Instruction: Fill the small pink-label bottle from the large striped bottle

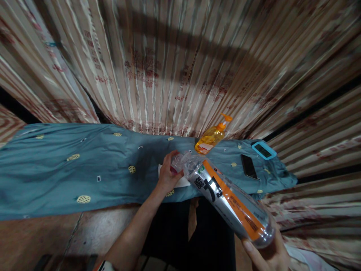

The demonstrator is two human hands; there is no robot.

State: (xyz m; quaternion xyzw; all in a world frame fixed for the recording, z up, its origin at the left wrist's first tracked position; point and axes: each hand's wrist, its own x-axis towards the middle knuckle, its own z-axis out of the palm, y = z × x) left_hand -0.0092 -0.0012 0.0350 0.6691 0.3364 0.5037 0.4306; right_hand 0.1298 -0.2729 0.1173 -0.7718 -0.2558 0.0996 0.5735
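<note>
A large clear plastic bottle [225, 199] with an orange and silver label slants across the front of the covered table, neck toward the left. My right hand [267, 254] cups its base from below at the lower right. At the other end, my left hand [168, 175] has its fingers and thumb closed around the neck end. Something reddish shows between those fingers; I cannot make out its shape. Beneath my left hand lies a white sheet [183, 183], possibly paper or tissue, partly hidden by the hand and bottle.
A teal cloth [107, 165] with yellow patterns covers the long narrow table. Behind the bottle stands an orange pump dispenser [209, 141]. A dark phone [248, 166] and a blue-framed digital clock [264, 150] are to the right. Patterned curtains [169, 67] hang close along the back and right.
</note>
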